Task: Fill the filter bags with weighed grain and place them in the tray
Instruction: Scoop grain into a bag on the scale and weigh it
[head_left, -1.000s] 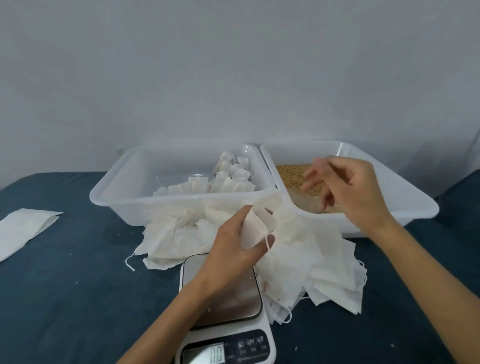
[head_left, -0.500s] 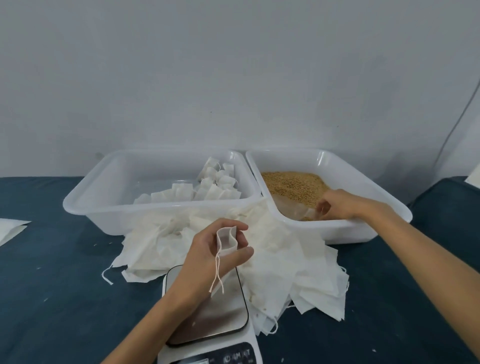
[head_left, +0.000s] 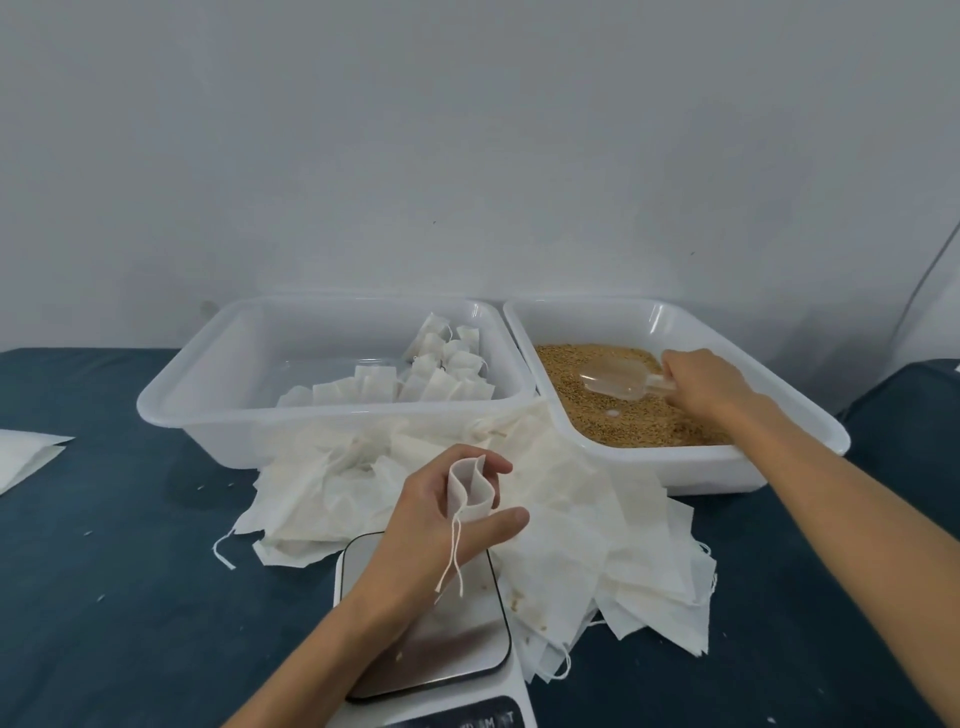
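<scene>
1. My left hand (head_left: 441, 512) pinches an empty bag (head_left: 469, 487) open-mouthed above the scale (head_left: 431, 629).
2. Spare bags (head_left: 566, 525) lie heaped beyond.
3. My right hand (head_left: 701, 384) grips the scoop (head_left: 618, 381) in the grain (head_left: 623, 415); this is the scooping step.
4. Next, I judge: carry a level scoopful to the bag's mouth.
5. Filled bags (head_left: 436, 374) sit in the tray (head_left: 208, 364).

You can read no clear text here: the scale (head_left: 431, 639) before you shows only cut-off, blurred button markings along its front panel, too small to make out.
</scene>
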